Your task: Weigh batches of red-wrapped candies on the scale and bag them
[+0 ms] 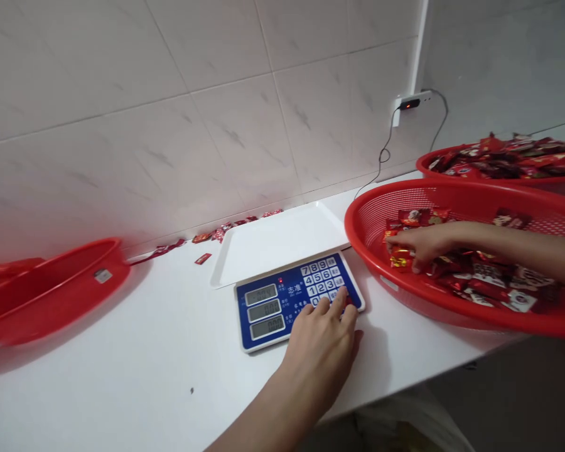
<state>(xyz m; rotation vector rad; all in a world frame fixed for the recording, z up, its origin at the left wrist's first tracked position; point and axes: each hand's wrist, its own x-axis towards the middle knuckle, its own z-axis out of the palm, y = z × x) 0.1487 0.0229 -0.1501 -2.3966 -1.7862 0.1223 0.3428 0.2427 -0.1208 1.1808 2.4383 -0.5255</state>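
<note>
My left hand (pixel 323 333) lies over the keypad of a blue and white digital weighing scale (pixel 287 295), fingers apart, one fingertip on a key at the right. A bare white tray (pixel 273 242) rests on top of the scale. Inside a large red plastic basket (pixel 452 194), my right hand (pixel 421 243) reaches in from the right, its fingers curled down round a red and gold candy packet (pixel 400 256). Many small wrapped candies (pixel 489 285), mostly red and dark, lie around that hand. The scale's displays are lit, and the lower two appear to read 0.00.
Another red basket (pixel 503 179) heaped with wrapped candies stands behind at right. On the left is a red basket (pixel 75 282) with a small label. Loose packets (pixel 221 231) lie along the tiled wall. A cable (pixel 385 150) runs down from a power socket (pixel 412 103).
</note>
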